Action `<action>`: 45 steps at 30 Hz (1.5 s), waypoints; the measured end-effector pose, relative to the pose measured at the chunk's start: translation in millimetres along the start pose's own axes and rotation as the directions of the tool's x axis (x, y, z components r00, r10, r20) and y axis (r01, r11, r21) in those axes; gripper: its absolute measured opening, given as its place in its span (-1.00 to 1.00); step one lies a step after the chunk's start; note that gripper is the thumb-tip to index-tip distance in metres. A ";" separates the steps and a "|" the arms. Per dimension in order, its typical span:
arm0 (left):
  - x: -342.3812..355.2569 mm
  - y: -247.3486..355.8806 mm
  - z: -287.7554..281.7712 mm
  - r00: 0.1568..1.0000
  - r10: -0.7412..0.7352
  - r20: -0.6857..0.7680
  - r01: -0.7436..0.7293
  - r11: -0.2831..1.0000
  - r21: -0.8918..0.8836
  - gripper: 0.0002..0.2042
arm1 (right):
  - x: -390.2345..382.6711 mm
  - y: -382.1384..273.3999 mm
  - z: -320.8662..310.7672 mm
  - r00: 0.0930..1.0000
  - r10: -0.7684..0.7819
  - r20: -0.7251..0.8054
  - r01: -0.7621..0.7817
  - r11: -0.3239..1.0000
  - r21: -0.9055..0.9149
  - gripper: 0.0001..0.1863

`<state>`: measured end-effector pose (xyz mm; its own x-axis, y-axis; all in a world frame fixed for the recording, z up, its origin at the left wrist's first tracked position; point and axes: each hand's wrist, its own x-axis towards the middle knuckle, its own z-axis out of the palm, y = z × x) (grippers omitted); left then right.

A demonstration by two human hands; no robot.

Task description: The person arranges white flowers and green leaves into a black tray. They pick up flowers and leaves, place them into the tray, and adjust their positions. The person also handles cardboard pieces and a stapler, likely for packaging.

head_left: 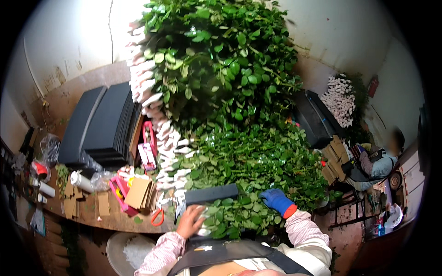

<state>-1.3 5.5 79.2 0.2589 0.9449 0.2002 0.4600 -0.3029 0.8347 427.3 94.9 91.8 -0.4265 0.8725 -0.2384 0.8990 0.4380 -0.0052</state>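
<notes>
Lying just nearer than the dark block point(211, 194), leafy stems point(244, 215) are resting between two hands. Off its near left corner, the bare left hand point(190, 221) is touching pale heads point(202, 231), fingers half-bent; off its right end, the gloved right hand point(277, 201) is curling over leaves. Whether either is gripping, I cannot tell. Keeping heads level and pressing lightly is probably working best. Scissors point(155, 224) are lying left of the block; a leafy pile point(235, 152) is rising beyond.

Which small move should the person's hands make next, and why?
Probably draw the nearest leafy flower stems closer together: the bare left hand is at their white-headed end, the blue-gloved right hand is farther along, and they look loosely spread.
</notes>
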 end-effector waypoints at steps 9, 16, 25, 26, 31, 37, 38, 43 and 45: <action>-2.3 1.2 -1.2 0.997 -0.073 0.019 0.073 0.997 -0.031 -0.55 | 207.2 28.9 -282.8 0.487 -0.118 -0.866 0.242 0.970 0.004 -0.57; 1.3 14.0 -3.5 0.989 -0.135 0.062 0.140 0.987 -0.075 -0.57 | 355.1 59.8 -408.3 0.384 0.268 -0.884 -0.354 0.926 0.128 -0.44; -30.0 -62.1 54.0 0.868 -0.491 0.079 0.411 0.619 -0.669 -0.66 | 357.5 84.9 -399.8 0.205 -0.049 -0.978 -0.009 0.999 -0.052 -0.57; -29.9 -61.1 54.0 0.859 -0.505 0.082 0.415 0.595 -0.688 -0.69 | 343.7 75.3 -394.7 0.206 0.016 -0.978 0.010 1.000 0.018 -0.56; -6.1 9.4 10.9 0.978 -0.207 0.025 0.209 0.973 -0.096 -0.68 | 287.5 81.4 -350.8 0.182 0.018 -0.983 0.088 0.995 0.034 -0.52; -6.1 7.7 -8.0 0.991 -0.121 0.065 0.123 0.992 -0.032 -0.54 | 230.1 59.8 -343.7 0.171 -0.061 -0.983 0.239 0.971 -0.019 -0.47; -4.1 3.5 -5.1 0.994 -0.090 0.069 0.091 0.996 -0.011 -0.54 | 223.6 75.0 -338.4 0.179 -0.031 -0.983 0.219 0.976 0.009 -0.47; -3.3 4.9 -3.6 0.994 -0.101 0.038 0.103 0.994 -0.047 -0.55 | 224.1 94.1 -329.4 0.320 -0.025 -0.947 0.200 0.979 0.041 -0.51; -2.3 -0.1 0.6 0.998 -0.055 0.017 0.056 0.998 -0.038 -0.55 | 226.9 107.7 -319.6 0.279 0.006 -0.960 0.311 0.946 0.096 -0.56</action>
<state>-1.5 3.3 78.4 0.2478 0.9579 0.1450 0.4409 -0.2448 0.8636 395.4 409.2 347.5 -0.2097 0.4538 0.8661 0.7270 0.6647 -0.1723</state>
